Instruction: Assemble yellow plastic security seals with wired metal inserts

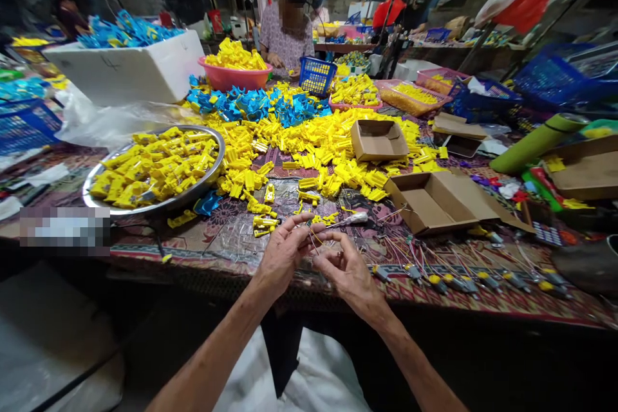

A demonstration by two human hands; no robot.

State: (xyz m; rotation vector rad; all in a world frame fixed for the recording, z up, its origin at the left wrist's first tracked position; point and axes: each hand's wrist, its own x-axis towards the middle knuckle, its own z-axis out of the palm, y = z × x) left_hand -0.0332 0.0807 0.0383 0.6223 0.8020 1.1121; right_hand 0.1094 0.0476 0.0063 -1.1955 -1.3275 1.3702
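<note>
Above the table's front edge, my left hand (282, 250) and my right hand (350, 273) meet, both with fingers pinched on thin wires (315, 239). What hangs at the wire ends is too small to make out. Just beyond my fingers lie a screwdriver-like tool with a whitish handle (356, 218) and a few yellow plastic parts (264, 224). To the right of my right hand, several small grey motors with yellow ends (439, 283) lie in a row, their wires stretching away toward the back.
A big heap of yellow parts (313, 141) covers the middle, with blue parts (251, 106) behind. A metal bowl (218, 174) of yellow parts stands left. Cardboard boxes (410, 209) lie right, near a green roll (535, 145). Another person (290, 32) sits opposite.
</note>
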